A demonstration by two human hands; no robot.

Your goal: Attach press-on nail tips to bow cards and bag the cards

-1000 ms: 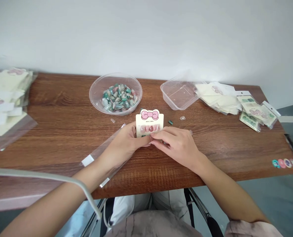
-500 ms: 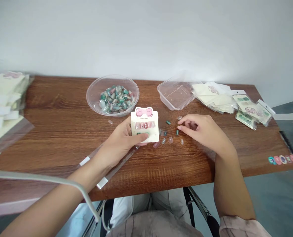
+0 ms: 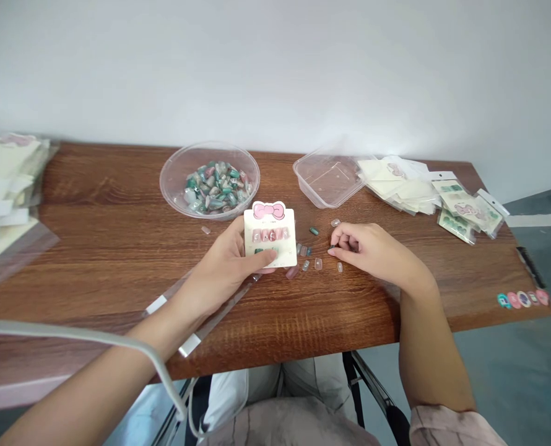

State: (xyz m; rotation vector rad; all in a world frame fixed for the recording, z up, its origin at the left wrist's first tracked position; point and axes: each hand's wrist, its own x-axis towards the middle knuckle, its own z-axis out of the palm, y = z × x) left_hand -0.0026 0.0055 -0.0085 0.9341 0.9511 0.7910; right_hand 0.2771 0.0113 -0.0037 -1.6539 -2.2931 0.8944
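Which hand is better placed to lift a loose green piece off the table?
The right hand, I'd judge: its fingers are at a dark green piece, beside other loose pieces, though whether they grip it is unclear. The left hand is occupied holding up the bow card.

Cream card (image 3: 285, 256), bow-topped, held in the left hand (image 3: 229, 257) with its face toward the viewer; five pink nail tips form the upper row, with green ones below, partly covered by the thumb. Dark green nail tip (image 3: 332, 247), largely hidden, between the right hand's (image 3: 368, 249) fingertips.
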